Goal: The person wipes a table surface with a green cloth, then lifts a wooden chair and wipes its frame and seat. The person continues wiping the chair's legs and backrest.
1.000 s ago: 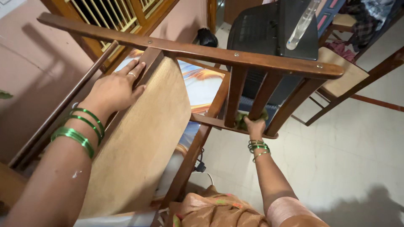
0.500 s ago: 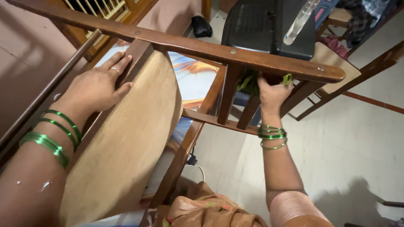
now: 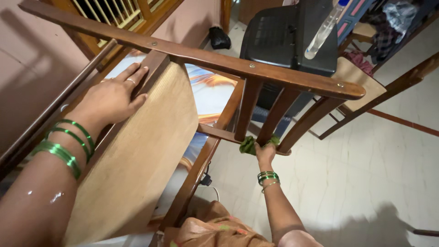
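A person looks down at a wooden chair [image 3: 192,59] tipped over on its side, working on it with both hands. The left hand [image 3: 112,98] lies flat, fingers spread, on the edge of the pale plywood seat [image 3: 137,155], beside a dark brown frame bar; it grips nothing. Green bangles [image 3: 64,142] circle that wrist, and the forearm is wet in spots. The right hand [image 3: 265,153] is lower and further out, closed around a bunched green cloth [image 3: 248,145] and pressing it against the lower rail where two upright slats meet it. Green bangles sit on this wrist too. A long armrest bar runs across the top of the view above both hands. Behind the chair stands a black box-like appliance [image 3: 288,36] with a clear spray bottle [image 3: 322,32] leaning on it. A second chair [image 3: 366,87] stands to the right on the pale tiled floor [image 3: 379,174]. A pink wall [image 3: 27,68] is on the left.
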